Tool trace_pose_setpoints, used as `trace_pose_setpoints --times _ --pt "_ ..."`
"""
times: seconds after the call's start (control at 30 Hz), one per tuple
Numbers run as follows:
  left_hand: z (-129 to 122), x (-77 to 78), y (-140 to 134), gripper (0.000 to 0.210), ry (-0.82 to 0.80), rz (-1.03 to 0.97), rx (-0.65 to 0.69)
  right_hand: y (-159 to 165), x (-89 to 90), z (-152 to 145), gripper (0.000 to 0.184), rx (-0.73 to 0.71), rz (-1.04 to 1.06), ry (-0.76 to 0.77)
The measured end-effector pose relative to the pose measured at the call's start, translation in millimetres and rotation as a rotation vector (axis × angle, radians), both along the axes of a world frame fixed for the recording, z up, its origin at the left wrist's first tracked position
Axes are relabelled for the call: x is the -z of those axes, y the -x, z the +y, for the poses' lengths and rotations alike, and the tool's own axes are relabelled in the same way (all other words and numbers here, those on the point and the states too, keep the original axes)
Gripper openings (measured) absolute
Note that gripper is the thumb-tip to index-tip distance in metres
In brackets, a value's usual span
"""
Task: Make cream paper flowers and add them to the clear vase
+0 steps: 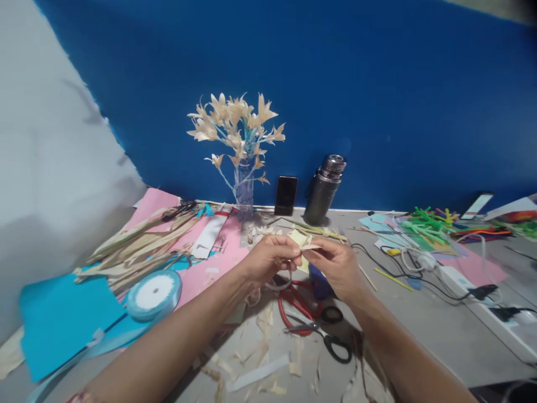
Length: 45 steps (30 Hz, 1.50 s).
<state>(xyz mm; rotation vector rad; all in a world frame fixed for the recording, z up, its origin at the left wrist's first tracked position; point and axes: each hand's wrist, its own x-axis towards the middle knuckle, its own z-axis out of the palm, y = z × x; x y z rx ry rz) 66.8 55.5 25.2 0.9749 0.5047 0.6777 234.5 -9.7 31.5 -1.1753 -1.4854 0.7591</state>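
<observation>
My left hand (274, 256) and my right hand (335, 264) meet above the middle of the table. Between their fingertips is a small pale piece of dried husk (309, 247), pinched from both sides. Its exact shape is too small to make out. Behind it lies a yellow paper pad (298, 238). Below the hands are red-handled pliers (293, 308) and black-handled scissors (335, 342) with their blades partly apart. A blue object (319, 282) shows beside my right hand, partly covered by it. Pale husk scraps (262, 333) are scattered underneath.
Husk flowers stand in a clear vase (244, 193) at the back, with a phone (286, 196) and a dark flask (323, 193) beside it. A ribbon spool (153, 295) and long dried husks (134, 246) lie left. A power strip (486, 313), cables and green pipe cleaners (428, 224) lie right.
</observation>
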Motion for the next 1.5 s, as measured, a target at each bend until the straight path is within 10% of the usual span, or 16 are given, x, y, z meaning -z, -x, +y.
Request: trace_pose_setpoints --times 0.87,1.5 --pt "-20.7 -2.6 -12.8 0.015 0.034 0.049 -0.096 -8.6 24.5 3.8 0.013 0.04 0.022 -0.101" --pt "-19.2 -6.1 -6.3 0.011 0.023 0.076 0.118 -14.9 15.0 -8.3 0.009 -0.103 -0.1 -0.336"
